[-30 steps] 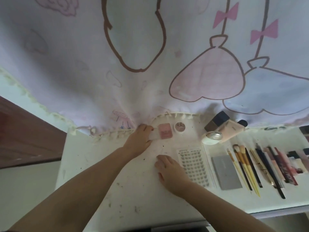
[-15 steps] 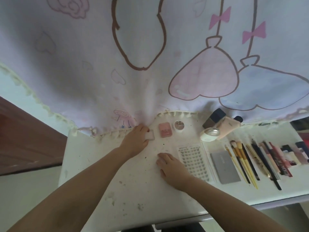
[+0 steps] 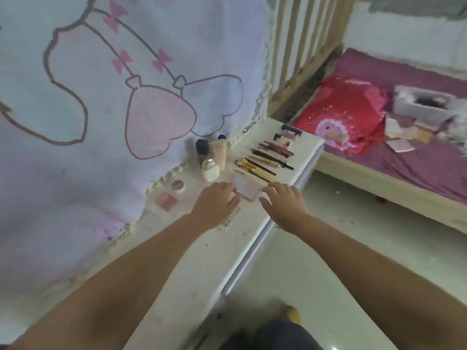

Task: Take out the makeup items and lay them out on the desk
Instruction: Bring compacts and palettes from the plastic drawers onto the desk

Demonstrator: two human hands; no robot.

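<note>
1. Fingers of the left hand (image 3: pixel 216 200) lie loosely curled over the near-left edge of the grey palette (image 3: pixel 246 188); grip unclear.
2. Right hand (image 3: pixel 283 202) fingers spread, just right of the palette, apparently not touching.
3. Palette sits flat on the desk (image 3: pixel 192 258) between both hands, its long axis running away toward the brushes (image 3: pixel 255 168). Left hand is nearer.
4. Blush compact (image 3: pixel 165 200) and small jar (image 3: pixel 177 185) lie further left.
</note>
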